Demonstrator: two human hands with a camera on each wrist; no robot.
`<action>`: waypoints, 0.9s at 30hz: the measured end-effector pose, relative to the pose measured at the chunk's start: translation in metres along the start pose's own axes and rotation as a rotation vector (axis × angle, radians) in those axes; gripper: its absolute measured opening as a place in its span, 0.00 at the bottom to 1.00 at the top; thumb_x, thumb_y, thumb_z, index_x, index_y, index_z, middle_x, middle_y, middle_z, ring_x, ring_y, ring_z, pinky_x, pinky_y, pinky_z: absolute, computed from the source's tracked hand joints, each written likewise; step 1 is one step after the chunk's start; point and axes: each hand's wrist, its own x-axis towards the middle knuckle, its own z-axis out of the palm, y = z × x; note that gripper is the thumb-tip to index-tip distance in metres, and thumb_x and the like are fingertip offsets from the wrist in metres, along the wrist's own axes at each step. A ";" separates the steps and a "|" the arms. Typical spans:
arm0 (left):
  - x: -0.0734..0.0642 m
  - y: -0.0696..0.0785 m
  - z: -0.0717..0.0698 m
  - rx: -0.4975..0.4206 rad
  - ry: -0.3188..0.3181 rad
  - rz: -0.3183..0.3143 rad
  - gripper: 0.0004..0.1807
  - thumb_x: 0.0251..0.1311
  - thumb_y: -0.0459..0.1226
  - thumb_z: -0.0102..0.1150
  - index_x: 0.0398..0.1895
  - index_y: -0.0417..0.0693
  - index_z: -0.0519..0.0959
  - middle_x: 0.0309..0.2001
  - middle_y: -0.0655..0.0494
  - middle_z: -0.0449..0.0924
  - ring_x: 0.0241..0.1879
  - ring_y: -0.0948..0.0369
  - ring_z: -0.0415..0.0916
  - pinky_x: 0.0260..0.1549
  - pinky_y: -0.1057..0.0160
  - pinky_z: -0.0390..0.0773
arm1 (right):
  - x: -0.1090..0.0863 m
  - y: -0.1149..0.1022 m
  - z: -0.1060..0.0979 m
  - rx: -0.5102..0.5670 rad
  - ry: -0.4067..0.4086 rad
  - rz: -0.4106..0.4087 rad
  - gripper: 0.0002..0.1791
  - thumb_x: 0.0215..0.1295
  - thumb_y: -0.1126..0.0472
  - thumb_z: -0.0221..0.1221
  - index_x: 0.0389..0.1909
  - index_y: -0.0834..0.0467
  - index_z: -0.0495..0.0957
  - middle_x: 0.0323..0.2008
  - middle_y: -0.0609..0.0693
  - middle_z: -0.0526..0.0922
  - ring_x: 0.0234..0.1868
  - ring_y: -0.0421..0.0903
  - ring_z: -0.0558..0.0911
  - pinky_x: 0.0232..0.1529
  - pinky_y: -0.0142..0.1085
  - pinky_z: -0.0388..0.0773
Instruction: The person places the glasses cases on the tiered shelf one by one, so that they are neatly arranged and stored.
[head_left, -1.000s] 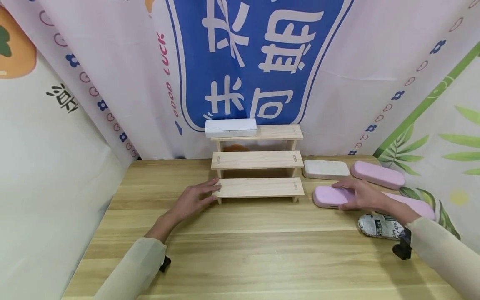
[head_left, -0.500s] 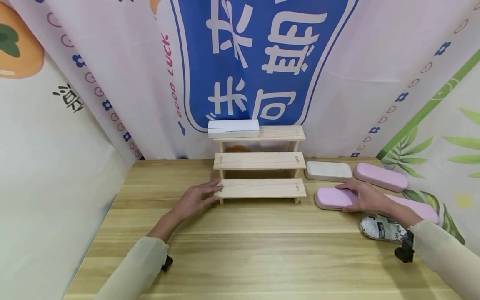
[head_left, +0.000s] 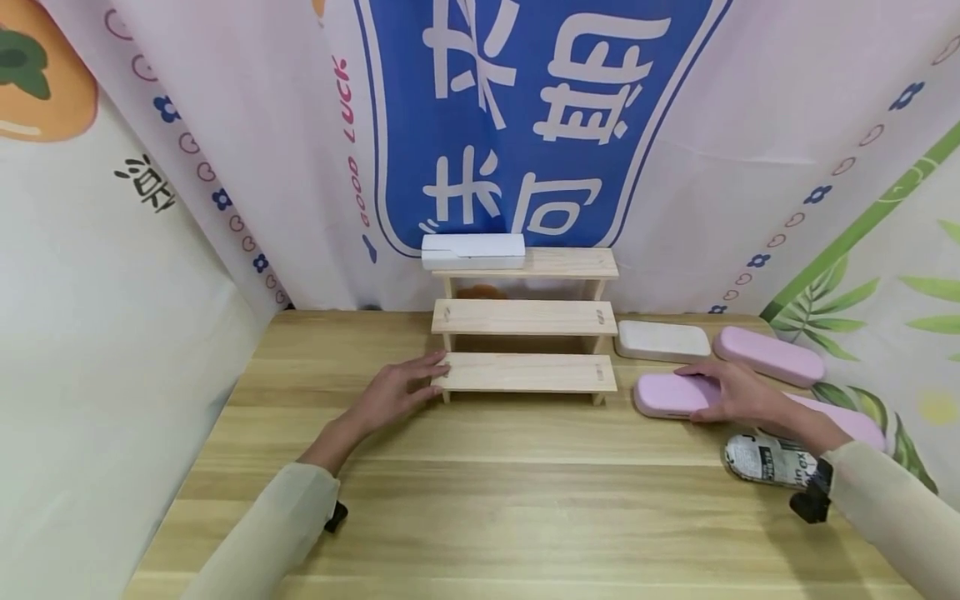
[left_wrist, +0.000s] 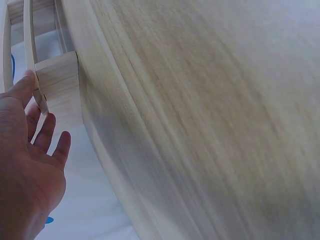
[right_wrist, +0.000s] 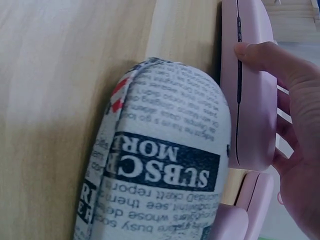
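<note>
My left hand (head_left: 396, 392) holds the left end of the lowest step of a three-tier wooden display stand (head_left: 525, 372). The left wrist view shows thumb and fingers (left_wrist: 47, 131) on either side of that board's end (left_wrist: 40, 97). On the right, my right hand (head_left: 738, 393) grips a pink glasses case (head_left: 671, 395) lying just right of the stand. Its thumb presses the front seam of the case (right_wrist: 252, 115) in the right wrist view, with the other fingers behind it. A newspaper-print case (head_left: 765, 458) lies in front of that hand.
A white box-like case (head_left: 472, 252) sits on the stand's top tier, at the left. Behind the right hand are a white case (head_left: 662, 341) and a pink case (head_left: 770, 356). Another pink case (head_left: 847, 419) lies partly behind the right wrist. A printed curtain (head_left: 675, 208) backs the table.
The head view has shifted slightly, so the scene sits a little further right. Both hands keep their places on the stand and the pink glasses case.
</note>
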 end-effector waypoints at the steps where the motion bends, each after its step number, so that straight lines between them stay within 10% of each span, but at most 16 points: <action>1: 0.000 0.000 0.000 -0.001 -0.002 -0.004 0.23 0.71 0.37 0.68 0.67 0.45 0.81 0.76 0.48 0.70 0.74 0.46 0.69 0.72 0.44 0.72 | 0.000 -0.001 -0.001 -0.006 -0.006 0.010 0.40 0.39 0.54 0.87 0.58 0.59 0.85 0.52 0.56 0.90 0.52 0.57 0.86 0.53 0.21 0.70; 11: 0.002 0.001 0.000 -0.006 -0.005 -0.014 0.23 0.71 0.37 0.69 0.67 0.46 0.81 0.76 0.49 0.70 0.74 0.47 0.70 0.72 0.45 0.73 | 0.011 -0.011 -0.023 -0.070 -0.011 0.020 0.42 0.37 0.55 0.87 0.58 0.60 0.86 0.45 0.51 0.85 0.43 0.45 0.81 0.44 0.37 0.79; 27: 0.001 0.002 0.000 -0.004 -0.004 -0.024 0.22 0.71 0.37 0.68 0.67 0.46 0.82 0.76 0.48 0.71 0.74 0.46 0.70 0.70 0.45 0.75 | 0.036 -0.027 -0.062 -0.141 0.108 -0.110 0.43 0.34 0.55 0.87 0.58 0.59 0.85 0.49 0.59 0.91 0.43 0.56 0.88 0.40 0.42 0.84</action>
